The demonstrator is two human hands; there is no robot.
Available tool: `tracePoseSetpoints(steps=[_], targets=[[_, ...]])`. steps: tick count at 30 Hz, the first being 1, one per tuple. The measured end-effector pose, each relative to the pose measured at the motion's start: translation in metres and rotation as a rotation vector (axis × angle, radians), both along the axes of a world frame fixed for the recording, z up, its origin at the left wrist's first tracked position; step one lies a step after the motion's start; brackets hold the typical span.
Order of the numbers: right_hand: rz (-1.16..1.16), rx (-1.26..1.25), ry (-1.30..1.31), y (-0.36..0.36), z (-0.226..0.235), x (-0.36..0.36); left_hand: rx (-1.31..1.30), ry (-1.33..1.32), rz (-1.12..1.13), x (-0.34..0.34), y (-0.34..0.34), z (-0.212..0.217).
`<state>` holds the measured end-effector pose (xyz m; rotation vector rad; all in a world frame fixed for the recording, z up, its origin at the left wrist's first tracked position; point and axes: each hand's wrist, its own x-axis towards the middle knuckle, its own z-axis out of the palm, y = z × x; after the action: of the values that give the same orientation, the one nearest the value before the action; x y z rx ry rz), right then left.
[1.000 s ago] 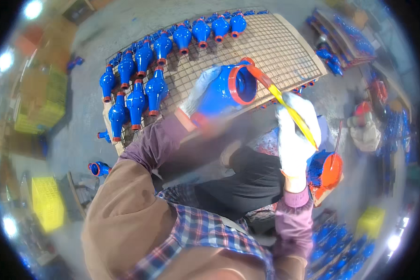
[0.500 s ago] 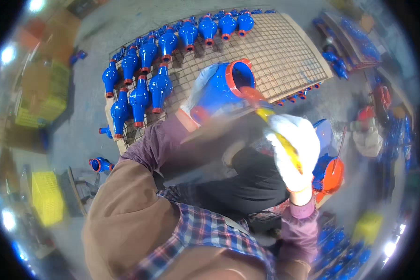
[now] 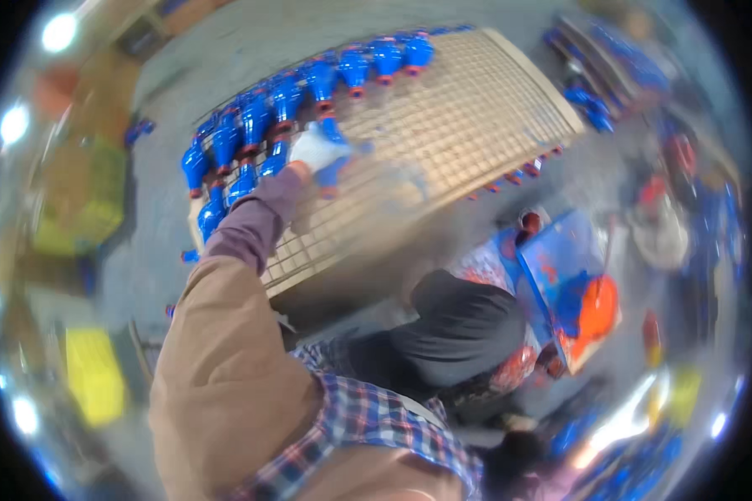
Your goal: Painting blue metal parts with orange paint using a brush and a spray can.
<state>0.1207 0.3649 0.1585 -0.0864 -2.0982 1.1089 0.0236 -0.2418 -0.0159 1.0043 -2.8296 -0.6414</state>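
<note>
Left arm stretches far forward, its gloved left hand (image 3: 316, 149) gripping a blue valve (image 3: 334, 167) over the mesh rack (image 3: 468, 108) beside other blue valves (image 3: 259, 125); right hand unseen.

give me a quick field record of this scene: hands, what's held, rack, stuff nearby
left hand: white glove, arm stretched out, closed on a blue part at the rack
right hand: out of view
rack: flat wire grid, tan
row: blue parts with red ends along the rack's far and left edge
tray: by the knee, smeared blue and orange
sharpness: blurred, grip detail unclear
</note>
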Motion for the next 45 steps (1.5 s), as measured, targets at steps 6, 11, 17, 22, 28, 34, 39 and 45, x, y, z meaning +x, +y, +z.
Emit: tracePoseSetpoints(steps=[6, 11, 17, 22, 28, 34, 39, 45], targets=[[-0.351, 0.648, -0.123, 0.067, 0.024, 0.079, 0.02, -0.193, -0.547, 0.002, 0.041, 0.022], [-0.66, 1.132, -0.375, 0.113, 0.036, 0.168, -0.614, 0.091, -0.312, 0.034, 0.04, 0.02], [-0.744, 0.852, -0.337, 0.158, 0.059, 0.294, -0.714, 0.176, -0.336, -0.009, 0.04, -0.014], [-0.987, 1.065, -0.379, 0.209, 0.058, 0.373, -0.703, 0.294, -0.43, -0.016, 0.133, 0.001], [-0.78, 0.821, -0.232, 0.307, 0.005, 0.323, -0.451, 0.501, -0.685, -0.03, 0.211, 0.034], [-0.762, 1.053, -0.355, 0.388, -0.024, 0.218, -0.099, 0.696, -0.866, -0.041, 0.196, 0.077], [-0.738, 0.91, -0.597, 0.393, -0.017, 0.197, -0.112, 0.771, -0.741, -0.025, 0.173, 0.099], [-0.515, 1.037, -0.084, 0.31, 0.027, 0.239, 0.155, 0.708, -0.856, 0.018, 0.222, 0.137]])
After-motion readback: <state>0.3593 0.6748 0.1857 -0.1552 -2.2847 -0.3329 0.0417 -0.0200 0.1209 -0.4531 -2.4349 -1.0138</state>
